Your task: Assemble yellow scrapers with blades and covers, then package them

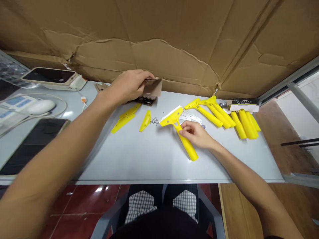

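My left hand (132, 85) grips the upper edge of a small open cardboard box (152, 89) at the back of the table. In my right hand (193, 132) is a yellow scraper (184, 141), held by its handle near the head, with a metal blade edge along the top. A pile of small screws (154, 120) lies just left of the scraper head. Farther left are a loose yellow plate (145, 121) and a couple more yellow plates (124, 122). Flat metal blades (190, 117) lie behind my right hand.
Several yellow scraper handles (210, 117) lie at the right, some beside a black and white box (244, 105). Phones (35, 142), a white device (72, 81) and cables occupy the left. A cardboard wall (169, 49) stands behind the table (139, 162).
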Motion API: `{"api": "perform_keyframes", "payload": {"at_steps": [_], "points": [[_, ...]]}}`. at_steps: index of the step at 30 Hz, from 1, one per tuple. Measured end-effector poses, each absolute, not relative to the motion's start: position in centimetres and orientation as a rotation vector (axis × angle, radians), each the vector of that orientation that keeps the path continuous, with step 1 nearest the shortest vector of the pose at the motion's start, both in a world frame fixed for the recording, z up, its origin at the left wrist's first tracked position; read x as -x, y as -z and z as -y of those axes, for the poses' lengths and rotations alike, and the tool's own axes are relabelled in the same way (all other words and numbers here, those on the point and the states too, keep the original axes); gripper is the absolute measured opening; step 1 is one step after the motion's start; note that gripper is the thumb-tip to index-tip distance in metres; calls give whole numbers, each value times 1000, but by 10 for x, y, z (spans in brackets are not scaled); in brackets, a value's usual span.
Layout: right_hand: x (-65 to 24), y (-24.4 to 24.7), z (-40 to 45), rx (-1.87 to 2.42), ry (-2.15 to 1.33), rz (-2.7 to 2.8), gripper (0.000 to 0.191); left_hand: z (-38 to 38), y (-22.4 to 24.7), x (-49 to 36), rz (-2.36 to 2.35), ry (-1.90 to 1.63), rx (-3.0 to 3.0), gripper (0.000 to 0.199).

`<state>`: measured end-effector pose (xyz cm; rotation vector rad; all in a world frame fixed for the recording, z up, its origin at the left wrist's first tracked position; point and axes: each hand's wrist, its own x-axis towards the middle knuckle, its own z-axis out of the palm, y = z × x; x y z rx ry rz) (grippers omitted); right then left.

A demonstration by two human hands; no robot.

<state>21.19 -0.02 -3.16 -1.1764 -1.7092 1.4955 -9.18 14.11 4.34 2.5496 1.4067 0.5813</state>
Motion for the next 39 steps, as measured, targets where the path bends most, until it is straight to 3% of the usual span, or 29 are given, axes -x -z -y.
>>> {"api": "perform_keyframes", "payload": {"at_steps": [7, 11, 13, 17, 25, 31, 37, 39], "points": [[-217, 24, -2, 1141, -1630, 1503, 28, -83, -47, 84, -1321, -762, -2445, 48], [-219, 14, -3, 1060, -1717, 1249, 35, -62, -31, 77, -1259, -799, -2143, 20], [-219, 11, -3, 1010, -1737, 1170, 41, -52, -23, 71, -1200, -793, -1890, 16], [-220, 5, -3, 1007, -1706, 1113, 45, -32, -9, 57, -1148, -699, -1573, 23], [-216, 0, 5, 1022, -1649, 1110, 43, -11, 6, 38, -1331, -813, -1757, 36], [-214, -1, 5, 1057, -1519, 1096, 51, -4, 9, 31, -1250, -785, -1627, 34], [-217, 2, -3, 1096, -1439, 1001, 55, 3, 5, 25, -1030, -812, -1254, 18], [-218, 2, -6, 1113, -1401, 1003, 53, 6, 5, 23, -952, -813, -1028, 25]]}}
